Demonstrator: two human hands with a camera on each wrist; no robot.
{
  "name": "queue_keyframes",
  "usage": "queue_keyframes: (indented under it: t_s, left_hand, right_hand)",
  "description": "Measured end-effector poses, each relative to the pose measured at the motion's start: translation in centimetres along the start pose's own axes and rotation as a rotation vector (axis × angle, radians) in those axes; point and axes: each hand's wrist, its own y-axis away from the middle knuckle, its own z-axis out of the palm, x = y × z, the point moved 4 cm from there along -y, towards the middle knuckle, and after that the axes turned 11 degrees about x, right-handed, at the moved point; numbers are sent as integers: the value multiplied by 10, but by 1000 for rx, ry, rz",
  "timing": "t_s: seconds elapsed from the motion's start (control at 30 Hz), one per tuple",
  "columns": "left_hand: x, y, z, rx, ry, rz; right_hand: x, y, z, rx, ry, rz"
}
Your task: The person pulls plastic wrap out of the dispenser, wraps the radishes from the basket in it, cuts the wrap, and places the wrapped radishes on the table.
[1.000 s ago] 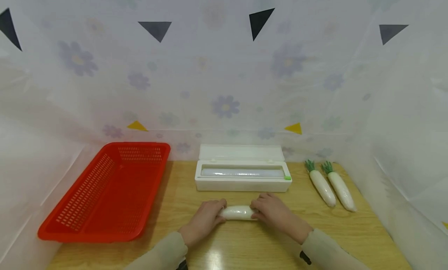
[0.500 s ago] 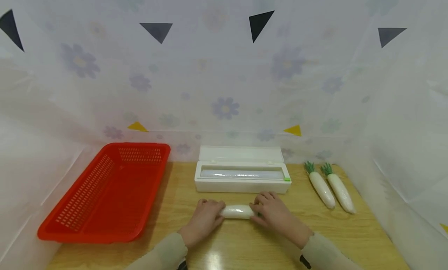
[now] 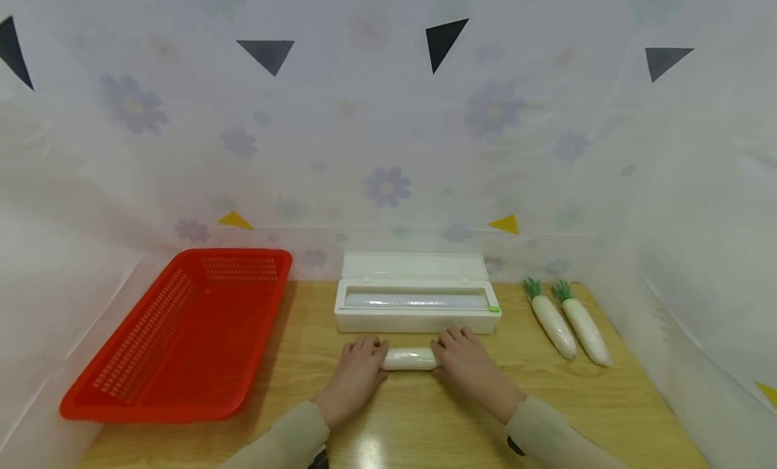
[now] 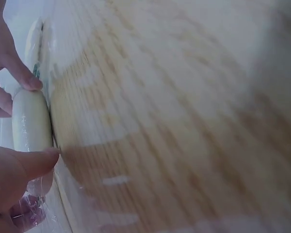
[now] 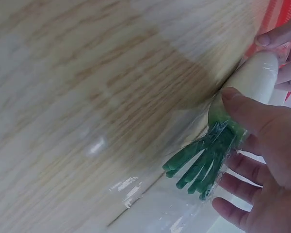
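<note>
A white radish with green leaf stubs lies crosswise on the table in front of the box, clear film around it. My left hand grips its tip end, the thumb on the near side. At the leafy end my right hand holds it between thumb and fingers. In the right wrist view the green leaves stick out past that hand under crinkled film, and more film spreads over the wood beside them. The head view hides both radish ends behind the hands.
Behind the radish stands a white cling film box, lid raised, a film roll inside and a green slider at its right. A red basket sits at left. Two wrapped radishes lie at right, near the curtain.
Both hands and the radish have shifted slightly away from me, closer to the box. The right hand's fingers now lie further over the radish's end. The view has moved a little.
</note>
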Motion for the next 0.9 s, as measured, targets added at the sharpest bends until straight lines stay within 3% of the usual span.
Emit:
queue_keyframes:
  t_s: [0.1, 0.23, 0.37, 0.6, 0.7, 0.9]
  left_hand:
    - [-2, 0, 1, -2, 15, 5]
    - [-4, 0, 1, 21, 105, 25]
    - [-7, 1, -3, 46, 203, 16]
    - [-11, 7, -7, 19, 321, -2]
    - [-10, 11, -9, -5, 344, 17]
    - [-5, 24, -20, -67, 409, 74]
  right_hand:
    - [1, -2, 1, 26, 14, -35]
    - [5, -4, 0, 54, 9, -57]
    - [9, -5, 0, 30, -13, -39]
    - [9, 2, -1, -17, -60, -3]
    - [9, 7, -6, -36, -124, 13]
    - [7, 26, -14, -62, -361, 54]
